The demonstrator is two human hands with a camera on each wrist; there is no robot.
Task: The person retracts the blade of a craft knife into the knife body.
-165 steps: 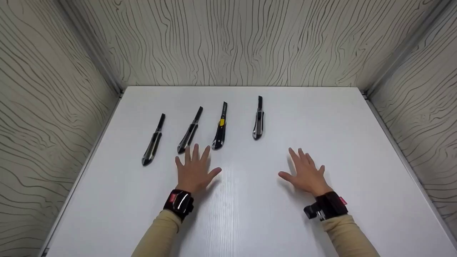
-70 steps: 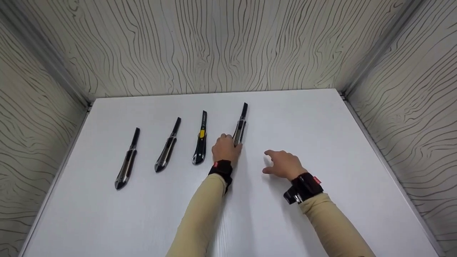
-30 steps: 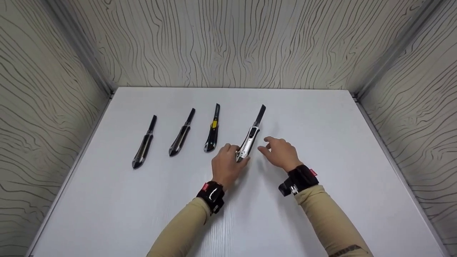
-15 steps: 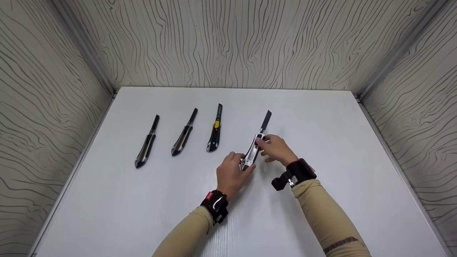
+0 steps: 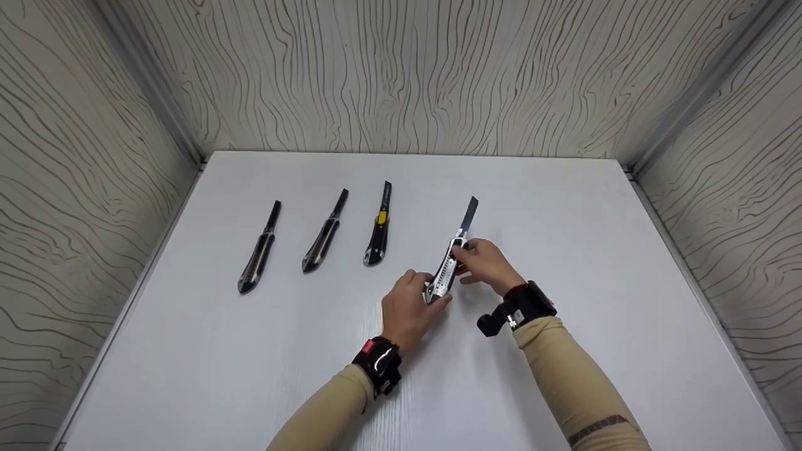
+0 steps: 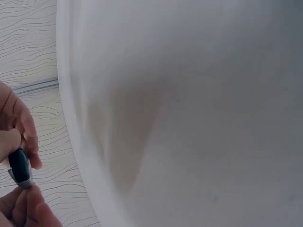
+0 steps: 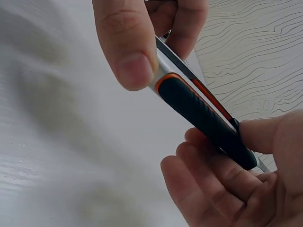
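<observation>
A silver and black utility knife with its dark blade extended is lifted above the white table. My left hand grips its rear end, seen as a dark butt between fingers in the left wrist view. My right hand pinches the knife's middle near the slider. In the right wrist view the knife handle is black with an orange stripe, the right thumb pressing on its metal part.
Three more utility knives lie in a row on the table's left half: one leftmost, another beside it, and one with a yellow slider. Patterned walls enclose the table on three sides.
My left hand picked up the rightmost knife from the row and drew it nearer and rightwards. My right hand then came in and took hold of its middle.
</observation>
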